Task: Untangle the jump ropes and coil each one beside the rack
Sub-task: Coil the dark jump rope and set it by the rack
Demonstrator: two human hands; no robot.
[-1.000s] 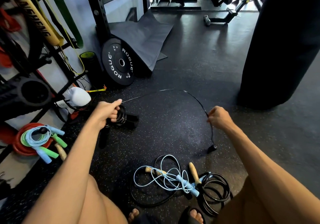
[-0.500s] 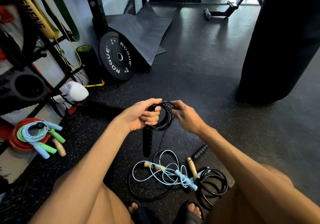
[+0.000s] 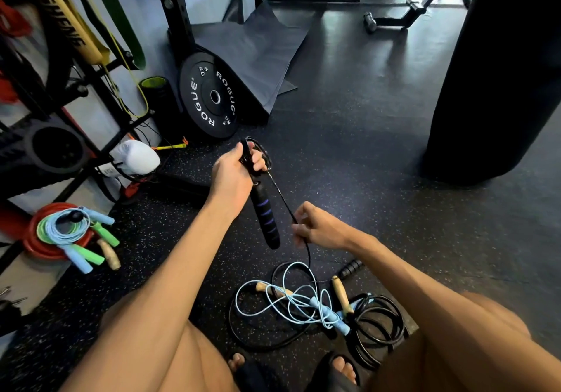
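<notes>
Black rope (image 3: 282,198) taut: left hand (image 3: 233,179) to right hand (image 3: 321,227) (floor (image 3: 364,148) beyond).

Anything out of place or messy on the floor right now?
Yes: the pile by the feet. A light blue rope is tangled through black rope loops and wooden handles. The left hand grips the thin black rope; the right hand pinches its cord. The coiled ropes at far left look tidy.

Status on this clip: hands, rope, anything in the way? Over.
Left hand grips black coil and handle. Right hand pinches the trailing cord. Light blue rope and thick black rope lie tangled on floor underneath.
</notes>
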